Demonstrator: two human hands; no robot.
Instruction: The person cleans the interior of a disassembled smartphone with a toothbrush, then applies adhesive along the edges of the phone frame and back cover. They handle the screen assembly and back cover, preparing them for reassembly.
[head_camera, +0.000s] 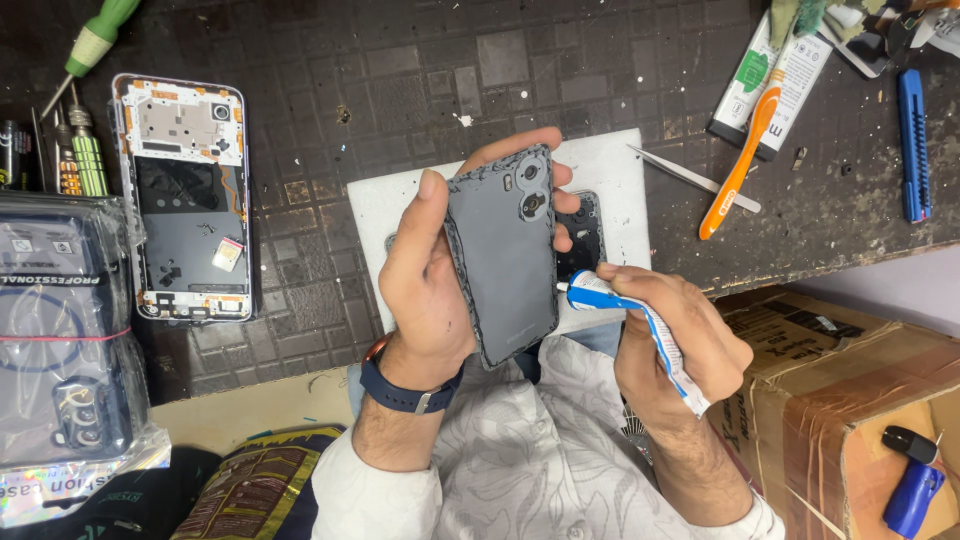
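Holding a grey phone back cover (505, 255) upright in the left hand (425, 280), thumb along its left edge, fingers curled behind with only the tips showing past the top right. Dark adhesive residue lining the cover's rim; two camera openings near its top. Squeezing a blue-and-white glue tube (630, 320) in the right hand (675, 345), fist closed around its crumpled body, white nozzle touching the cover's right edge; lower end of the tube sticking out below the palm. Both held above a white work pad (600, 165) near the front edge of the dark workbench (400, 80); a dark phone part (580, 235) on the pad mostly hidden behind cover and fingers, kind unclear. Opened phone chassis (190, 200) lying near the workbench's left edge, circuit board bare. Green-handled screwdriver (95, 40) at the top left corner, partly cut off. Packaged phone cases (60, 340) at the left edge, blurred under plastic. Orange toothbrush (740, 160) and tweezers (690, 175) right of the pad, blue utility knife (912, 140) towards the right edge. Cardboard box (840, 400) at lower right, cropped.
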